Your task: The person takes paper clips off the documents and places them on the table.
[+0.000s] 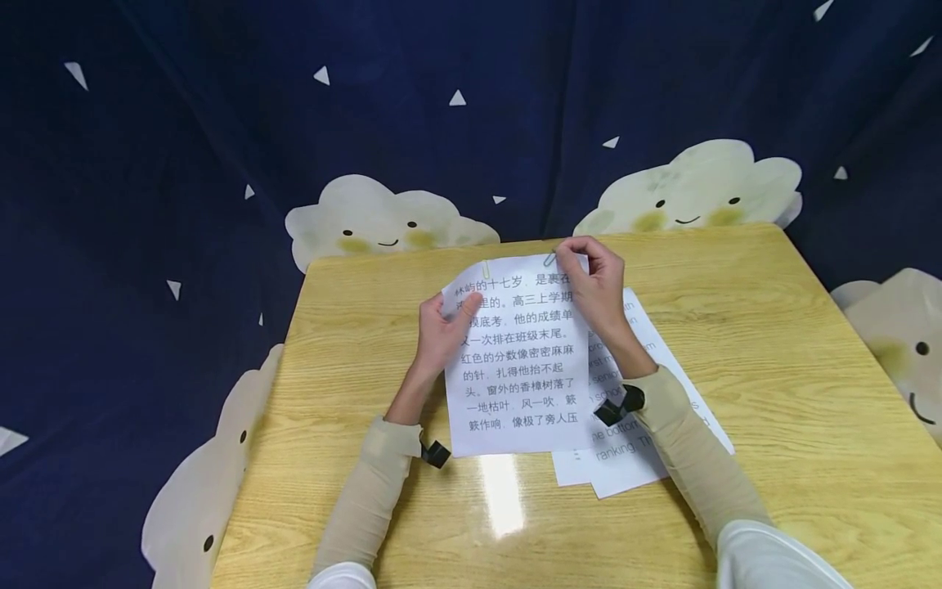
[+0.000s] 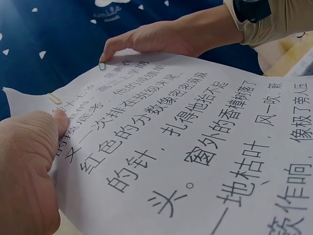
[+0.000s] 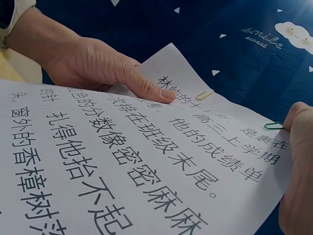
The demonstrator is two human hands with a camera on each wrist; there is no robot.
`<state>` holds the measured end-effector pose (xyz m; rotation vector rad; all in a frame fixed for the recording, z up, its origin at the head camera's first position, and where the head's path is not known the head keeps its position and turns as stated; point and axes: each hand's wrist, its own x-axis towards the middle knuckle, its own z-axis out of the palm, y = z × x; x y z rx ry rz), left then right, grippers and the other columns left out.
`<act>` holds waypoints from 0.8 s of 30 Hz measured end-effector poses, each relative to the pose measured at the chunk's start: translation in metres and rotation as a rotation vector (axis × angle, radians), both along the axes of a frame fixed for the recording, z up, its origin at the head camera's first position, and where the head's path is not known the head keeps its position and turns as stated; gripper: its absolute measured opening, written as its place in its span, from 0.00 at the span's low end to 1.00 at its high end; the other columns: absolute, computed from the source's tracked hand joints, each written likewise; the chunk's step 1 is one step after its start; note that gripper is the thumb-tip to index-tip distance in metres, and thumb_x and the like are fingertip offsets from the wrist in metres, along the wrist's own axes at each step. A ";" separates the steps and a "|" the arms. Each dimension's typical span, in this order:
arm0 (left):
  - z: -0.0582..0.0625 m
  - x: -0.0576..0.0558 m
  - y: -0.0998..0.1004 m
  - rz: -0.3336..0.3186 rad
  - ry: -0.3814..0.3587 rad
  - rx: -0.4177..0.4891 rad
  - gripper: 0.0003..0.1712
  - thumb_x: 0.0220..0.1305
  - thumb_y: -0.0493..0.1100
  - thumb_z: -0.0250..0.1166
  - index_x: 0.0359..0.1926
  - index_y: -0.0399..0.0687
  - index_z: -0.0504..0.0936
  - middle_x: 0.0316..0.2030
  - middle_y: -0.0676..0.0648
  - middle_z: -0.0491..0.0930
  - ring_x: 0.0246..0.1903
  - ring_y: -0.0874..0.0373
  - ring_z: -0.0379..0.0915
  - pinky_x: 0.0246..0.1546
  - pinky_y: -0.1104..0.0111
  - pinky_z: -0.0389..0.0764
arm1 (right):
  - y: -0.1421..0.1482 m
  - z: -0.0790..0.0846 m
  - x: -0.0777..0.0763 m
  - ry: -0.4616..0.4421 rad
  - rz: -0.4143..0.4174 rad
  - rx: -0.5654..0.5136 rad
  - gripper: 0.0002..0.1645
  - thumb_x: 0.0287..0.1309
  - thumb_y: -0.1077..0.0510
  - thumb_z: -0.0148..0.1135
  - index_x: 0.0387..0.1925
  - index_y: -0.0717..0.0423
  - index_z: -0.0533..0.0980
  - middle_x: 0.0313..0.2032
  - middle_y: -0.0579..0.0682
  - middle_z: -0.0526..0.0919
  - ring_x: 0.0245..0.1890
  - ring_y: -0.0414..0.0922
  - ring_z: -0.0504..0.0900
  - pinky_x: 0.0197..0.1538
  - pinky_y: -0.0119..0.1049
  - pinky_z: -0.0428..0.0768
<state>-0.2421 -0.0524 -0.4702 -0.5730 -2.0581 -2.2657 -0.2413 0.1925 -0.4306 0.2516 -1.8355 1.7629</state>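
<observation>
The page (image 1: 515,364) is held above the worktop (image 1: 353,343); the left hand (image 1: 444,327) grips its left edge, likely to steady it; the right hand (image 1: 598,278) pinches its far edge at the green clip (image 3: 274,128), presumably controlling that.

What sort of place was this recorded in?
Probably an improvised indoor recording corner: a wood-grain table backed by a navy curtain printed with smiling clouds, and black cameras on both wrists.
</observation>
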 end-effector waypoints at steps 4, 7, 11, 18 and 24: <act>-0.001 0.000 0.000 0.011 0.011 0.001 0.18 0.73 0.47 0.68 0.54 0.37 0.85 0.32 0.37 0.88 0.21 0.50 0.87 0.18 0.58 0.88 | 0.000 0.000 0.000 -0.001 0.013 0.012 0.12 0.72 0.61 0.64 0.40 0.70 0.82 0.33 0.45 0.83 0.24 0.38 0.77 0.23 0.26 0.77; -0.002 0.000 0.000 0.027 0.018 -0.005 0.18 0.73 0.46 0.68 0.54 0.36 0.85 0.32 0.37 0.88 0.22 0.51 0.87 0.18 0.60 0.88 | 0.000 -0.001 0.000 -0.016 0.020 0.027 0.12 0.72 0.60 0.64 0.42 0.69 0.82 0.32 0.46 0.83 0.23 0.38 0.77 0.22 0.26 0.76; -0.002 0.001 -0.001 0.033 0.021 -0.015 0.17 0.74 0.45 0.68 0.54 0.36 0.85 0.32 0.36 0.88 0.21 0.52 0.87 0.18 0.61 0.87 | 0.002 -0.001 -0.001 -0.013 0.003 0.058 0.08 0.71 0.65 0.63 0.40 0.69 0.82 0.33 0.50 0.83 0.27 0.38 0.78 0.28 0.24 0.76; -0.002 0.001 -0.001 0.005 0.007 -0.008 0.17 0.74 0.46 0.68 0.55 0.37 0.85 0.32 0.37 0.88 0.21 0.51 0.87 0.18 0.59 0.87 | -0.002 0.006 0.002 0.016 -0.041 0.097 0.05 0.67 0.69 0.61 0.36 0.70 0.81 0.34 0.58 0.83 0.36 0.35 0.77 0.43 0.25 0.74; -0.004 -0.001 0.000 -0.003 0.012 0.005 0.18 0.74 0.46 0.68 0.55 0.37 0.85 0.33 0.36 0.88 0.22 0.49 0.88 0.18 0.58 0.88 | -0.010 0.023 0.017 0.007 -0.053 0.082 0.06 0.68 0.70 0.60 0.37 0.71 0.80 0.34 0.54 0.82 0.33 0.34 0.76 0.36 0.24 0.73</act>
